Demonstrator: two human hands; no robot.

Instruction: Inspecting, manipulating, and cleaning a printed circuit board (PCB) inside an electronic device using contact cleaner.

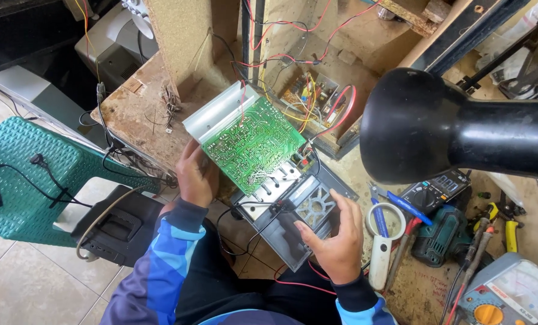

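Observation:
A green circuit board (254, 144) with a silver metal heat sink (221, 111) along its far edge is tilted up over a grey device panel (293, 232). My left hand (195, 174) grips the board's near left edge. My right hand (335, 238) rests on the grey panel's right side, thumb near a square grille (315, 206). Red, yellow and black wires (317, 102) run from the board to a second board in a wooden box (317, 96) behind.
A black lamp head (425, 123) hangs at the right. Right of the panel lie a magnifier (382, 241), screwdrivers, a digital multimeter (440, 189), a teal drill (443, 232) and an analog meter (513, 295). A green plastic chair (34, 174) stands at left.

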